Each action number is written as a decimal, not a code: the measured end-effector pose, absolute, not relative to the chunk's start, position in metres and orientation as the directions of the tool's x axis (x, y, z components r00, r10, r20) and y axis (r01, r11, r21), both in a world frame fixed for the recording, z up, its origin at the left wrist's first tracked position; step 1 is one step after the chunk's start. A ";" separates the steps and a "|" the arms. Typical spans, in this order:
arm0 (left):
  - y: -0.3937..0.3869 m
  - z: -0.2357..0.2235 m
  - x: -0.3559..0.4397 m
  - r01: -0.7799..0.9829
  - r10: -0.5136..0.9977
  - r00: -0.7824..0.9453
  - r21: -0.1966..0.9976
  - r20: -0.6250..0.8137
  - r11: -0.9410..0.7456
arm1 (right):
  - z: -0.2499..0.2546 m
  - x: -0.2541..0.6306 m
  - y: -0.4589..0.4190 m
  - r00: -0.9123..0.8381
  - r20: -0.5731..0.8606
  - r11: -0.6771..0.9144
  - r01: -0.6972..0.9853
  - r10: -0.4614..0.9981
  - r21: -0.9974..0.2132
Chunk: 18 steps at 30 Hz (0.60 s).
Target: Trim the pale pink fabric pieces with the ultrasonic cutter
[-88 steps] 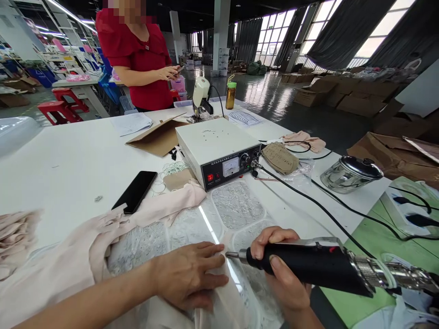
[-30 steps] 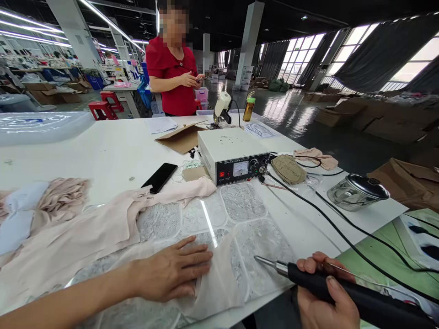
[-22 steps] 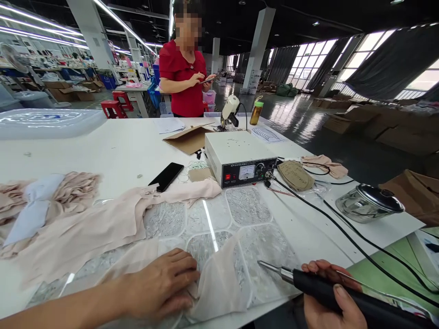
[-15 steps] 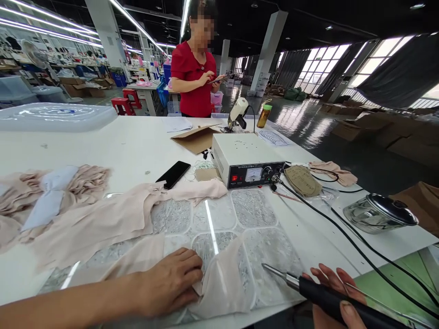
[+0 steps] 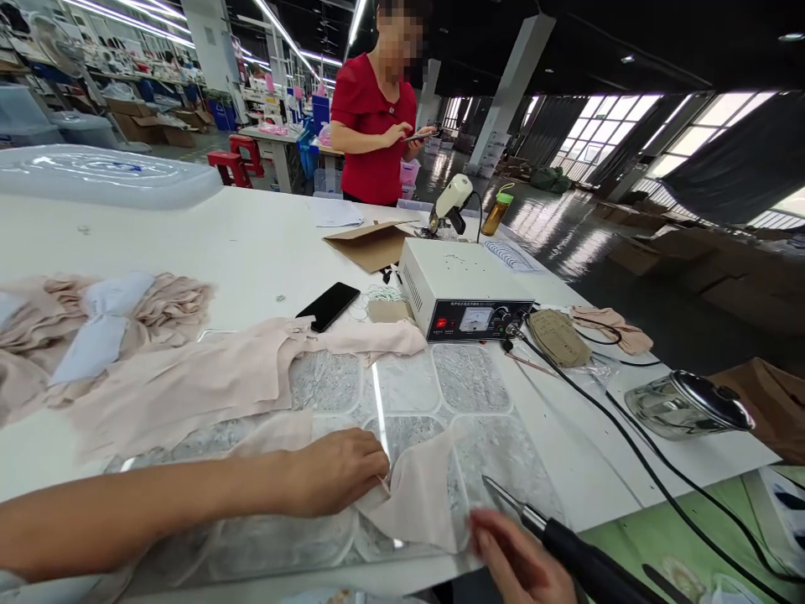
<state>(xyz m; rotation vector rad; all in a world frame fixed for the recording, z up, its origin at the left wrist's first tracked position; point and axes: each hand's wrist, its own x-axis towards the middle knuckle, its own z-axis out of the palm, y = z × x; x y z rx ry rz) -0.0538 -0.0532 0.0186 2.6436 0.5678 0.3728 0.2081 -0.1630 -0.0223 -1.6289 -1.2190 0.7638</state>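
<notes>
My left hand (image 5: 340,471) is closed, its fingertips pinching a thin beige fabric piece (image 5: 418,495). The piece spreads to the right over a clear patterned mat (image 5: 496,449). At the front edge my right hand (image 5: 525,562) has its fingers apart, slightly blurred, with nothing visible between them. Just right of it is a black-handled pen-like tool (image 5: 579,549), its pointed metal tip over the mat. Its lower handle runs out of view, partly behind the hand. More beige fabric (image 5: 207,377) lies in a long strip beyond my left forearm.
A white control box (image 5: 469,281) with a dial stands mid-table, its black cable (image 5: 610,419) crossing the right side. Nearby are a phone (image 5: 330,306), a cardboard piece (image 5: 371,247) and a lidded metal pot (image 5: 685,404). Bundled fabric (image 5: 169,310) lies left. A person in red (image 5: 374,134) stands opposite.
My right hand has come off the tool's handle and moved left toward the fabric. My left hand still pinches the fabric, shifted slightly up and right in view. The view has tilted a little.
</notes>
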 end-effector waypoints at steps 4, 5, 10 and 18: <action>-0.046 0.028 -0.053 0.357 0.464 0.873 0.455 0.148 -0.816 | -0.022 0.207 -0.099 -0.114 0.444 0.368 0.757 0.889 -0.541; -0.044 0.032 -0.055 0.366 0.475 0.868 0.461 0.144 -0.808 | -0.025 0.207 -0.086 -0.140 0.474 0.400 0.761 0.870 -0.510; -0.020 0.052 -0.078 0.446 0.580 0.798 0.484 0.166 -0.753 | -0.031 0.209 -0.053 -0.243 0.489 0.499 0.706 0.837 -0.502; -0.016 0.077 -0.168 0.543 0.679 0.673 0.428 0.291 -0.722 | 0.033 0.135 -0.056 -0.177 0.744 0.665 0.609 0.645 -0.431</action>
